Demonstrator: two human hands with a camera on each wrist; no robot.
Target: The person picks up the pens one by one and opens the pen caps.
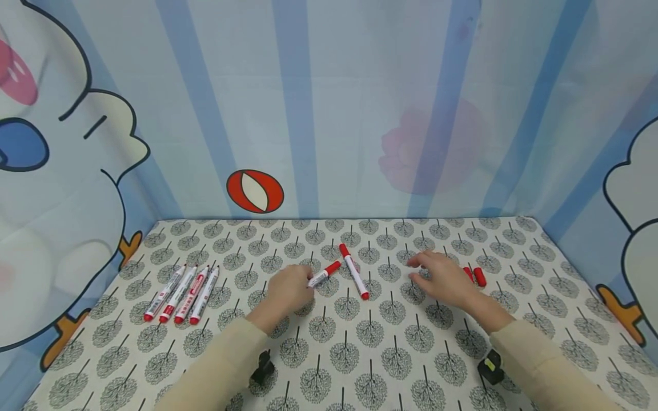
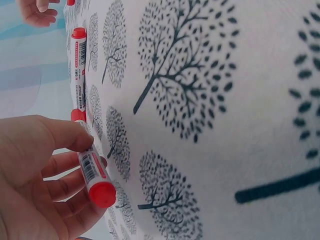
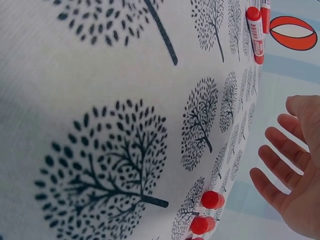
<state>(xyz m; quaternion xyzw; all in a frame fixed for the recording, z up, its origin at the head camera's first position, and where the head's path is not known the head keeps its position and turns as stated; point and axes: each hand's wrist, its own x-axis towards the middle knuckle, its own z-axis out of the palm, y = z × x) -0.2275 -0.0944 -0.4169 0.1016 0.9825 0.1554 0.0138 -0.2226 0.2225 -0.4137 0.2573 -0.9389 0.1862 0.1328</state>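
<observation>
Now: a capped marker (image 1: 323, 276) is up in the left hand (image 1: 290, 289), pinched between thumb and fingers, mid-table; cap end aimed away and rightward. Just past that cap, second marker (image 1: 354, 273), also capped, lying on the patterned cloth (image 1: 370, 394); a slim gap between the two, seen from above. Rightward, a good stretch of cloth, then the right hand (image 1: 443, 278), grip apart, thumb held away from loosely bent fingers. Whether it touches the cloth, I cannot tell. Close on its outer side, at least two red caps (image 1: 480, 277), well inside the cloth's right edge. Across on the left, four markers (image 1: 192, 294) side by side, slanted, dark tips pointing far, red ends near; wide cloth separates them from the left hand. Cloth's far edge meets a striped backdrop (image 1: 349, 142), well beyond both hands.
</observation>
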